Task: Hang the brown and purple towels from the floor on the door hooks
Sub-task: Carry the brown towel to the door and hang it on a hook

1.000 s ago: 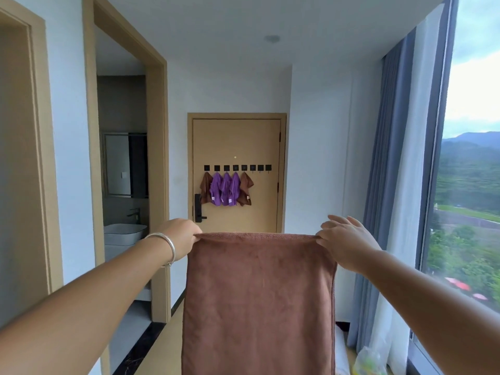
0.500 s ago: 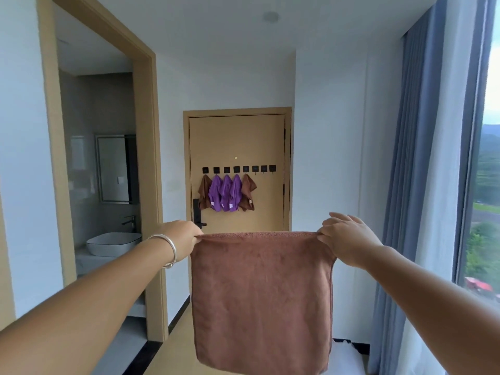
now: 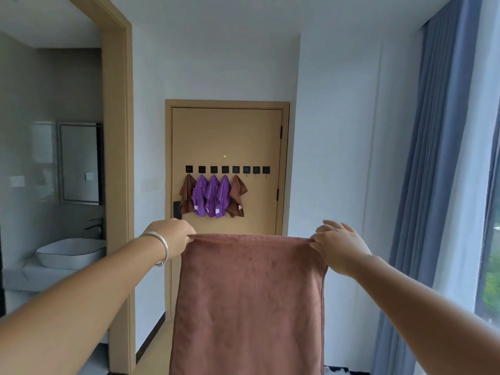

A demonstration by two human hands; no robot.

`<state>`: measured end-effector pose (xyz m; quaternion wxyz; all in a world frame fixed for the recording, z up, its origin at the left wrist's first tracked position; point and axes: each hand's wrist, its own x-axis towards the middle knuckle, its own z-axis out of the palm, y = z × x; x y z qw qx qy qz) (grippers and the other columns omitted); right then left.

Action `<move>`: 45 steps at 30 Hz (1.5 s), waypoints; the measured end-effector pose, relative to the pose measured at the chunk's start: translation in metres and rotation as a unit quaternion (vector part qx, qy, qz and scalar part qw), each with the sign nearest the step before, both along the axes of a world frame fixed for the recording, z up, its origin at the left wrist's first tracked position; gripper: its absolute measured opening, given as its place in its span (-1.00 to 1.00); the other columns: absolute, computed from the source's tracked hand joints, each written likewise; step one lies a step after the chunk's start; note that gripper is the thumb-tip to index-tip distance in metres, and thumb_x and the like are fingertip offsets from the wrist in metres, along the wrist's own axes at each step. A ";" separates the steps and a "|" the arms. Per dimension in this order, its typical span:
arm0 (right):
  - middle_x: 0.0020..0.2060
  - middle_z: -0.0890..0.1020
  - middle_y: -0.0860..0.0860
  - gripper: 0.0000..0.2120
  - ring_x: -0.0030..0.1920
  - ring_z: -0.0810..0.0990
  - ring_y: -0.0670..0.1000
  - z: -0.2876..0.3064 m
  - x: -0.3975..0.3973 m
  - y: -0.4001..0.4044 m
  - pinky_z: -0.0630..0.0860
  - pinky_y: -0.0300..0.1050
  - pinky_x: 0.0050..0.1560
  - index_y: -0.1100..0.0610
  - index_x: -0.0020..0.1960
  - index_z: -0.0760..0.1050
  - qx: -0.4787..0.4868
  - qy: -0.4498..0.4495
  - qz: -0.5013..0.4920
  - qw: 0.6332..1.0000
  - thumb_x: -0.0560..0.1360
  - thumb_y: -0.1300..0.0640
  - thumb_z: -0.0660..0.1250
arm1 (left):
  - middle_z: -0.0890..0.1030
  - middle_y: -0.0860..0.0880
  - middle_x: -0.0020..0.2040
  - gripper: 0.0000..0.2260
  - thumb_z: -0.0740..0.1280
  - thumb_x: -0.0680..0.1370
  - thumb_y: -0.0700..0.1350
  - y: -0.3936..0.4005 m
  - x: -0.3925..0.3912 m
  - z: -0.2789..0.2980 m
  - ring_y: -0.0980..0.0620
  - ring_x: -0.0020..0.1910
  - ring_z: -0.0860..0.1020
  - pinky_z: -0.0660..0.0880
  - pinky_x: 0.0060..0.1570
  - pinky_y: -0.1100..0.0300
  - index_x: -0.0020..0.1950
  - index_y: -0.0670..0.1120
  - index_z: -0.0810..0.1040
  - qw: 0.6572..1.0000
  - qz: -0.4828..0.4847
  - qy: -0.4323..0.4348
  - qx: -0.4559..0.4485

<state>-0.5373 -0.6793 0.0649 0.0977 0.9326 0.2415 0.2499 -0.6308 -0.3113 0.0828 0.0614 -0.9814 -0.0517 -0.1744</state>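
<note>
The left hand (image 3: 173,236), a silver bangle (image 3: 161,247) on its wrist, pinches the upper left corner of a brown towel (image 3: 249,301) with curled fingers. The right hand (image 3: 339,246) pinches the upper right corner between thumb and forefinger, its other fingers spread loosely above the cloth. Between the two hands the top edge of the towel runs taut and level, and the rest hangs flat and straight down, out past the bottom of the view. Both arms reach forward at about chest height.

Beyond the towel, at the end of a short passage, stands a closed tan door (image 3: 227,136) with a row of eight black square hooks (image 3: 226,169) across its middle. The five hooks on the left are taken: a small brown cloth (image 3: 186,194) at the far left, then three purple cloths (image 3: 212,196) side by side and overlapping, then another brown cloth (image 3: 237,196). The three hooks on the right are bare. A dark handle (image 3: 177,209) shows at the door's left edge.

To the left an open doorway gives on a bathroom with a white basin (image 3: 71,253), a tap and a mirror (image 3: 79,162). On the right hang blue and white curtains (image 3: 443,185) beside a window.
</note>
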 end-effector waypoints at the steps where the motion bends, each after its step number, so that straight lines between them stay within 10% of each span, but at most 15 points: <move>1: 0.30 0.46 -0.15 -0.68 0.48 0.18 0.02 0.003 0.017 0.009 0.18 0.00 0.43 -0.16 0.31 0.45 0.003 -0.003 -0.002 1.000 0.65 0.00 0.05 | 0.59 -0.03 -0.19 -0.73 0.10 0.63 -0.08 0.009 0.018 0.000 -0.05 -0.16 0.56 0.40 -0.24 0.16 -0.21 -0.05 0.48 1.000 -0.001 -0.003 0.001; 45: 0.06 0.53 -0.09 -0.65 0.25 0.37 -0.03 0.004 0.668 0.210 0.31 -0.10 0.24 -0.04 0.06 0.56 0.038 -0.013 0.010 0.999 0.64 -0.09 0.02 | 0.58 -0.04 -0.23 -0.73 0.14 0.63 -0.09 0.204 0.659 -0.007 0.01 -0.26 0.50 0.36 -0.29 0.17 -0.22 -0.06 0.51 0.999 0.000 0.009 -0.037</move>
